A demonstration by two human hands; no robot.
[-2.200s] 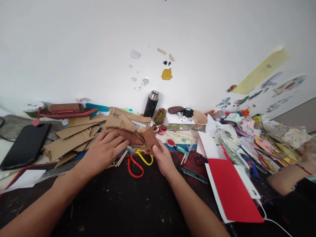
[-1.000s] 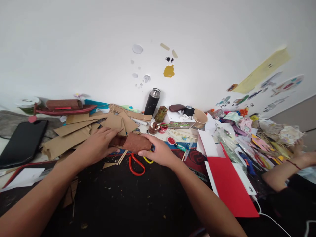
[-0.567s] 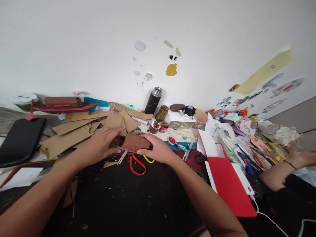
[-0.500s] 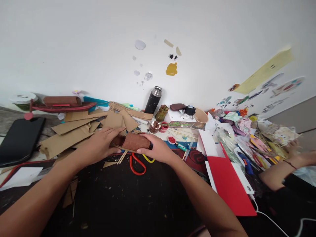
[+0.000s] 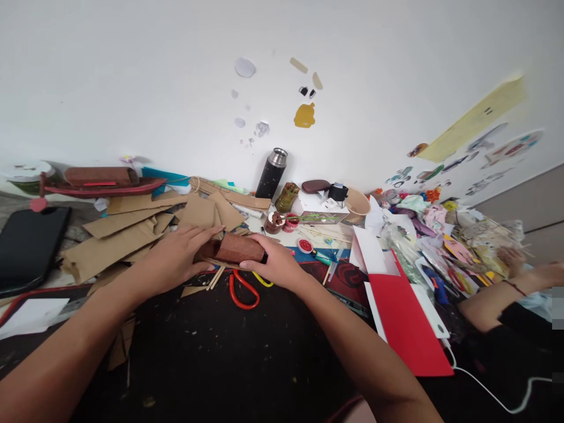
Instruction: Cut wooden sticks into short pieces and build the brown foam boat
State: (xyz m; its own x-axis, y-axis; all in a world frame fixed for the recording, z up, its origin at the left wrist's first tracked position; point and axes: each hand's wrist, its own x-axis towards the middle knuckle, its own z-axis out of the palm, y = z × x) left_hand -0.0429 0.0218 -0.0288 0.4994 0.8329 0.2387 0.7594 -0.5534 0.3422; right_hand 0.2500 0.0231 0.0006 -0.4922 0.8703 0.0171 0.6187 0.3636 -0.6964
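Between my two hands is a small brown model boat (image 5: 241,248) with a rounded cover, held level just over the table edge. My left hand (image 5: 178,255) is closed round its left end. My right hand (image 5: 278,262) grips the right end, thumb at the near side and fingers behind. Both ends are partly hidden by my hands. Right below the boat lie scissors with a red handle (image 5: 243,291), and a yellow handle (image 5: 263,279) shows beside it. Thin wooden sticks (image 5: 215,278) poke out underneath. A finished-looking red-brown model boat (image 5: 106,182) stands at the back left.
Cardboard scraps (image 5: 110,247) pile up on the left beside a black phone (image 5: 33,249). A black thermos (image 5: 272,174) stands by the wall near paint jars (image 5: 274,223). Red card (image 5: 409,323) lies right. A co-worker's arm (image 5: 497,296) reaches in at far right.
The camera view has shifted slightly, so the surroundings sit a little higher and further left. Both hands keep hold of the model boat, whose cover is turned slightly.
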